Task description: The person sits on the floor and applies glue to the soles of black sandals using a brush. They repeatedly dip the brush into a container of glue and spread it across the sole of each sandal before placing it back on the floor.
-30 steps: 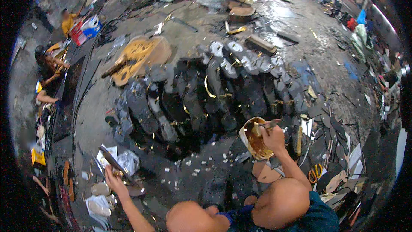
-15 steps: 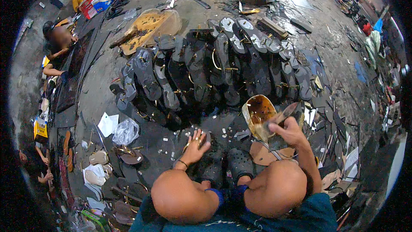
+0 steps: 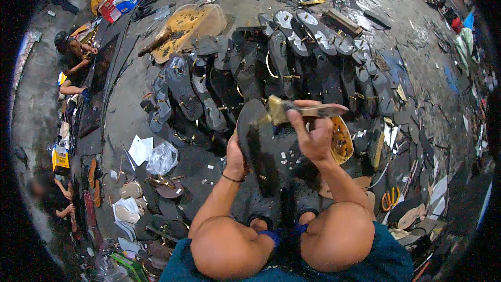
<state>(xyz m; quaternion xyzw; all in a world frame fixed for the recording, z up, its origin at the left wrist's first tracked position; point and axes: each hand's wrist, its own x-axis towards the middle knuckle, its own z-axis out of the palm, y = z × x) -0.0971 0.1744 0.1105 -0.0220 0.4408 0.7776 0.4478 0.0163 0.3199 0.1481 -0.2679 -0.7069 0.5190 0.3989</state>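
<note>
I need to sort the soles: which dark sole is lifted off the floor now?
The dark sole in the left hand; the rows of soles beyond lie flat on the floor.

left hand [image 3: 236, 157] gripping, right hand [image 3: 312, 134] clenched

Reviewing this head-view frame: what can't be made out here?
- Left hand: its fingers are hidden behind the black sandal sole it holds.
- Brush in the right hand: its handle is covered by the fingers.
- Glue tin: mostly hidden behind the right hand.
- Far sandal soles: bent and small near the fisheye rim.
</note>
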